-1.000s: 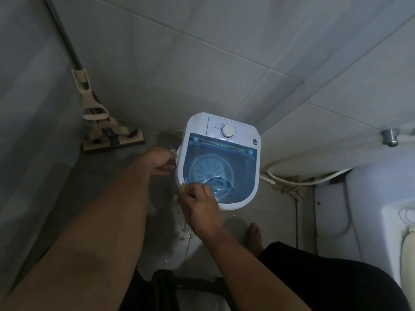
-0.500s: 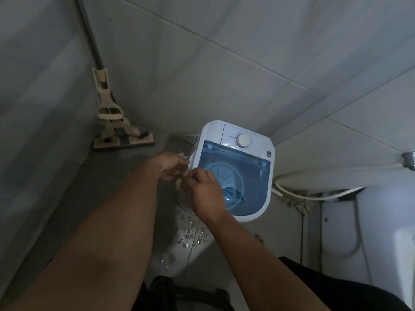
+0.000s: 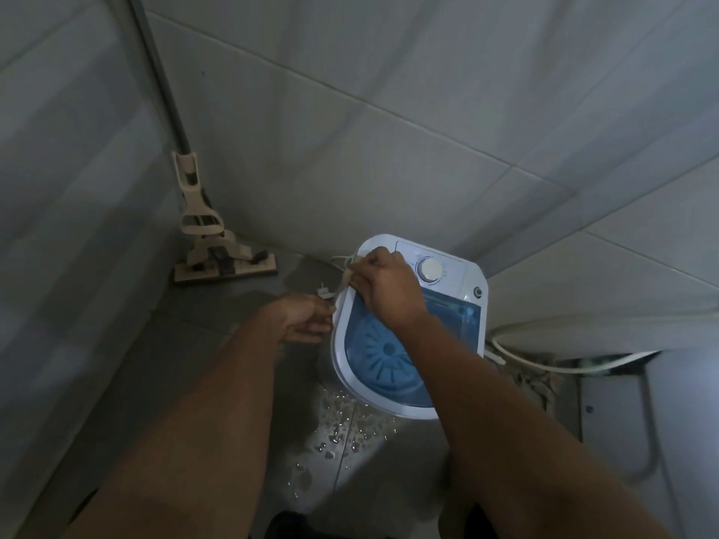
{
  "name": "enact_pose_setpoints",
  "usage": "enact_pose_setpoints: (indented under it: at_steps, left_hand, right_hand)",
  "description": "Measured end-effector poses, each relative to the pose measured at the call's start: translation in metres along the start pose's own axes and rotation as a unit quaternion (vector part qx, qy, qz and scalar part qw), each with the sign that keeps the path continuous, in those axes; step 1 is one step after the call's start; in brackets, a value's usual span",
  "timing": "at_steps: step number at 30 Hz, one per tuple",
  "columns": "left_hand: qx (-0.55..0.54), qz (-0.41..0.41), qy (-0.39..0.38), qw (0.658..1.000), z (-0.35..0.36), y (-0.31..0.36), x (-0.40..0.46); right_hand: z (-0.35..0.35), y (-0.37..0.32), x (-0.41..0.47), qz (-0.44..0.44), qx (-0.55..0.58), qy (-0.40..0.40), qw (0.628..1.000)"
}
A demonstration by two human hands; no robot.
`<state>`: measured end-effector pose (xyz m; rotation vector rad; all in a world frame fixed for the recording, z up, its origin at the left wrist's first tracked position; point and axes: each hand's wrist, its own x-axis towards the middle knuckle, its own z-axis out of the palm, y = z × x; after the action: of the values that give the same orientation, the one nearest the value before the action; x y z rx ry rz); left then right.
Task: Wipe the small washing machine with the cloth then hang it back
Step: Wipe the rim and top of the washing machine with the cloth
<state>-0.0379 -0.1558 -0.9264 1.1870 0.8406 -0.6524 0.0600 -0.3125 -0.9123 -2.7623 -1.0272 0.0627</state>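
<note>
The small white washing machine (image 3: 463, 278) with a blue see-through lid stands on the floor against the tiled wall. My right hand (image 3: 385, 289) rests on its far left top corner, closed on a small pale cloth (image 3: 346, 277) that peeks out at the rim. My left hand (image 3: 303, 319) is pressed against the machine's left side, fingers spread, holding nothing that I can see. A white dial (image 3: 429, 269) sits just right of my right hand.
A beige flat mop (image 3: 218, 258) leans in the left corner. A white plug and cord (image 3: 326, 291) lie by the machine's left side. Water drops (image 3: 342, 425) speckle the floor in front. A white hose (image 3: 552, 365) runs off to the right.
My right hand has slid with the cloth from the machine's near left edge up to its far left corner. My left hand has stayed at the left side.
</note>
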Motion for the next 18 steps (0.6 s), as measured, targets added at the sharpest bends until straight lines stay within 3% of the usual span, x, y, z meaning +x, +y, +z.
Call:
enact_pose_setpoints:
  at_steps: [7, 13, 18]
  left_hand:
    - [0.012, -0.003, 0.003, 1.000, 0.000, 0.001, -0.001]
    - [0.013, 0.003, 0.012, 1.000, 0.003, 0.003, -0.003]
    - [0.003, -0.008, 0.010, 1.000, 0.000, 0.002, -0.001]
  right_hand:
    - [-0.019, 0.000, 0.042, 0.069, -0.082, -0.052, 0.993]
    - [-0.019, 0.005, 0.058, 0.125, -0.025, -0.047, 0.991]
    - [-0.006, -0.001, 0.029, 0.073, 0.023, -0.041, 0.996]
